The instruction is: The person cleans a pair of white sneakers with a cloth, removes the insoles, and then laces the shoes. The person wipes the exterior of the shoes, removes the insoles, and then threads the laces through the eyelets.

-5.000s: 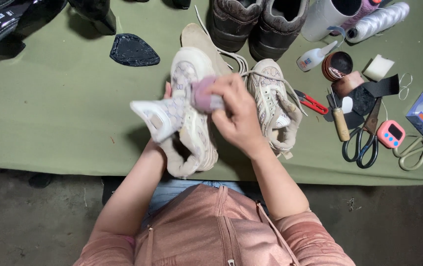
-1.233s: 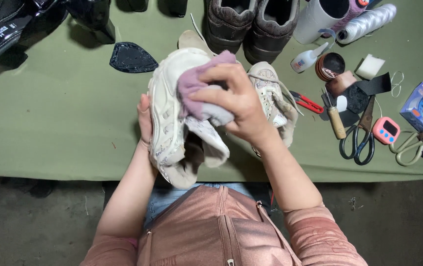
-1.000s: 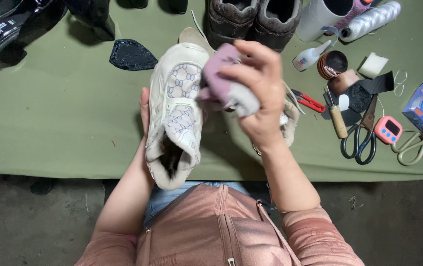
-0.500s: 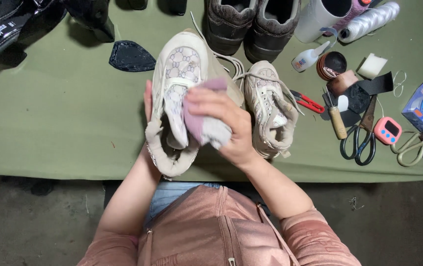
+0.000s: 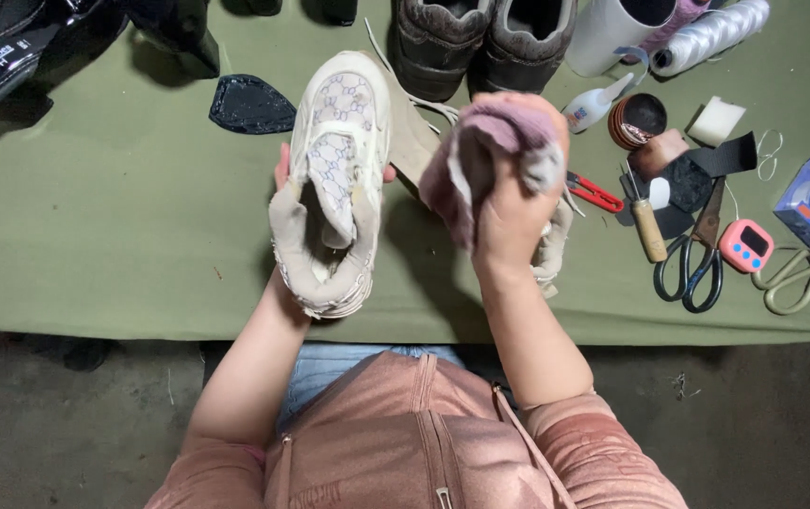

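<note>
My left hand (image 5: 282, 174) cups a cream sneaker (image 5: 334, 179) with a patterned tongue from underneath, toe pointing away, its opening facing me. My right hand (image 5: 509, 203) is lifted off to the right of it, gripping a bunched mauve and grey cloth (image 5: 485, 151). The second cream sneaker (image 5: 551, 240) lies on the green cloth-covered table (image 5: 122, 226) and is mostly hidden behind my right hand. A beige insole (image 5: 412, 141) shows between the two shoes.
Brown shoes (image 5: 480, 42) stand at the back. Black shoes (image 5: 56, 42) and a black sole piece (image 5: 252, 104) lie at back left. On the right lie a glue bottle (image 5: 595, 104), red snips (image 5: 596, 191), black scissors (image 5: 693, 259), a pink timer (image 5: 746, 247) and thread spools (image 5: 707, 33).
My right hand has lifted the cloth off the sneaker's tongue and moved up and right. The sneaker stays in my left hand, turned with its opening towards me.
</note>
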